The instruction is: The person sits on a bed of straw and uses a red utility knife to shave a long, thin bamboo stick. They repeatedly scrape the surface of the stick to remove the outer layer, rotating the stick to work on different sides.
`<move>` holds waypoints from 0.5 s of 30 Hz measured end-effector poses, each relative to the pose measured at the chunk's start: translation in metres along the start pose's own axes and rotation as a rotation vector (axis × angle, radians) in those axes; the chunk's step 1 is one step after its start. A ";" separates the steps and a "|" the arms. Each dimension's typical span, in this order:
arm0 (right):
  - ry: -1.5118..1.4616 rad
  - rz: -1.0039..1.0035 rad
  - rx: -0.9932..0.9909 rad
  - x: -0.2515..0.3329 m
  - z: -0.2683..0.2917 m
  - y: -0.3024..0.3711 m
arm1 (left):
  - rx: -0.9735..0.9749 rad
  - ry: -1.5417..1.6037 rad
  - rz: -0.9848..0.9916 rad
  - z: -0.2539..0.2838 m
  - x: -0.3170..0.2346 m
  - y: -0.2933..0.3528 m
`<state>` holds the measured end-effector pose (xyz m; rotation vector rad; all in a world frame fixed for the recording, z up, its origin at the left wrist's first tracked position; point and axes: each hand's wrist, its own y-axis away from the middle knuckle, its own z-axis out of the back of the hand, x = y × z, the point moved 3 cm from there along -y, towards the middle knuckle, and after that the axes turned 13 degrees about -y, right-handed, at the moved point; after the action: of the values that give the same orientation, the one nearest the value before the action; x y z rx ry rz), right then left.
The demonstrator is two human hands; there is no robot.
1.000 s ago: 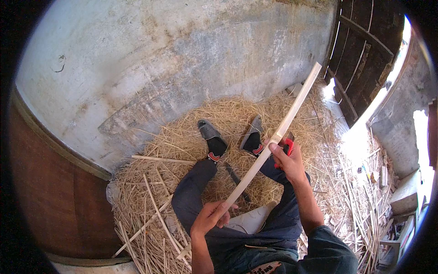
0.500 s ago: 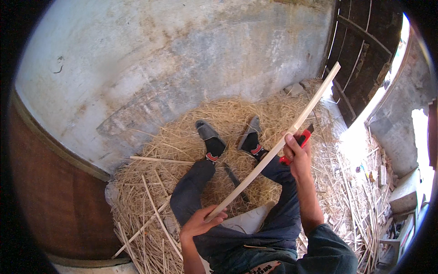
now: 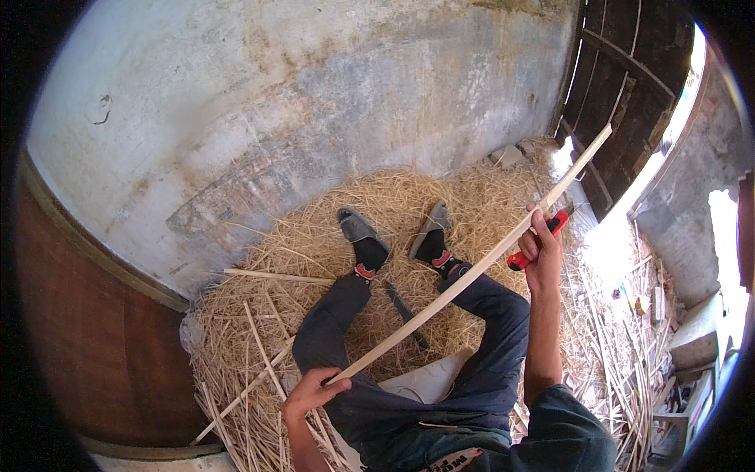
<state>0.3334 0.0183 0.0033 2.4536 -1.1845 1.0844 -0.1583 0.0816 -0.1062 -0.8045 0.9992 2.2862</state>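
Note:
A long pale strip of split wood or bamboo [image 3: 464, 282] slants across my lap, from low left up to the far right. Its lower end is gripped by my left hand [image 3: 314, 392], thumb along the strip. Farther up, my right hand [image 3: 543, 250] pinches the strip between thumb and fingertips. That same hand also keeps a red utility knife [image 3: 555, 223] in its curled fingers, pointing up and away from me. Between my legs a dark, long-bladed tool [image 3: 404, 311] lies on the shavings.
Pale shavings [image 3: 487, 181] cover the floor around my sandalled feet. Loose strips [image 3: 255, 389] lie at the left, more along the right. A stained wall [image 3: 377, 94] rises ahead, a brown panel [image 3: 102, 330] stands left, and a dark plank door [image 3: 629, 86] is at the far right.
Both hands have spread apart: the right moved up and right with the knife, the left down and left. The strip shifted rightward and lies at a shallower slant.

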 end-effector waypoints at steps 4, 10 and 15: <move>-0.016 -0.040 0.009 -0.001 0.005 -0.006 | 0.039 0.174 -0.077 -0.010 -0.006 -0.003; 0.501 -0.017 0.241 -0.004 -0.002 0.001 | -0.122 0.104 -0.127 -0.012 -0.016 -0.010; 0.717 -0.123 0.493 -0.034 0.001 0.012 | -0.227 0.179 -0.142 -0.014 -0.048 -0.023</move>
<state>0.3113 0.0296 -0.0225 2.0444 -0.5762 2.1562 -0.1054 0.0736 -0.0915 -1.1530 0.7369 2.2604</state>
